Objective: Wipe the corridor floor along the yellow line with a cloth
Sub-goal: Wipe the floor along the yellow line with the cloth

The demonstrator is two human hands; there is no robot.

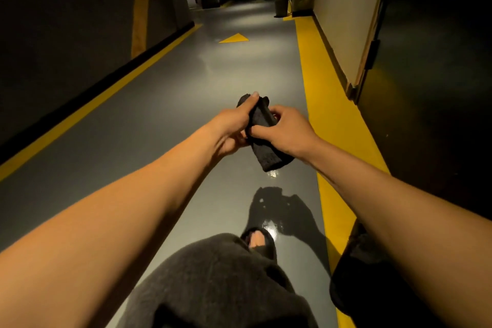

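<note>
A dark, rolled-up cloth (pixel 266 138) is held in the air above the grey corridor floor (pixel 149 114), between both hands. My left hand (pixel 234 125) grips its upper part, thumb lying along the top end. My right hand (pixel 285 130) grips its middle from the right side, fingers curled round it. The cloth's lower end hangs free. A wide yellow line (pixel 327 104) runs along the floor on the right, next to the wall, just right of my hands.
A thin yellow line (pixel 80 112) follows the dark left wall. A yellow arrow (pixel 235 38) is painted on the floor ahead. A bucket (pixel 281 5) stands far down on the right. A door frame (pixel 364 61) juts out at the right. My sandalled foot (pixel 259 243) is below.
</note>
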